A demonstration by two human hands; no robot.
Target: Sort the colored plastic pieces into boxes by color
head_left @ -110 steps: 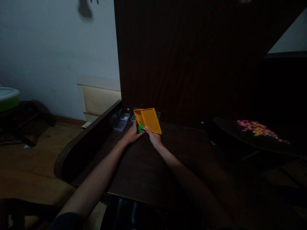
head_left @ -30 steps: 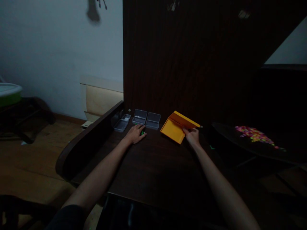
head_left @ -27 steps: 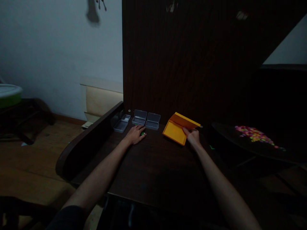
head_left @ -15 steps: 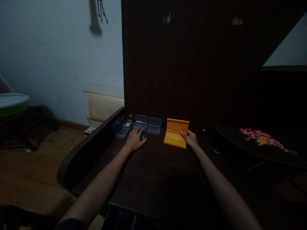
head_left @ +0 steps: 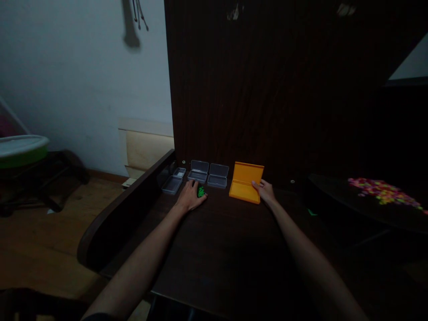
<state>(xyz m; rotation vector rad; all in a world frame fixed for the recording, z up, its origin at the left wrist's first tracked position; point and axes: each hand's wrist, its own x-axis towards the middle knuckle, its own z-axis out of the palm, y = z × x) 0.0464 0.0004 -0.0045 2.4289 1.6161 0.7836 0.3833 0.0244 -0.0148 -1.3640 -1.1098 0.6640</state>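
The left hand [head_left: 191,199] curls its fingers over green bits [head_left: 200,192] on the dim worktop [head_left: 217,243], grip unclear, and may scatter them, while the right hand [head_left: 266,191], its loose fingers just touching the open box [head_left: 245,189], could knock it shut.

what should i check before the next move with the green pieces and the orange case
1. Orange case open, lid raised at the back: ok.
2. Orange case lying flat on the table: ok.
3. Right hand at the case's right edge, touching it: ok; a firm grip: cannot tell.
4. Left hand resting on the green pieces: ok.
5. Any green piece pinched between the left fingers: cannot tell, the hand covers most of them.
6. Clear boxes behind the left hand open and holding anything: cannot tell, too dim.
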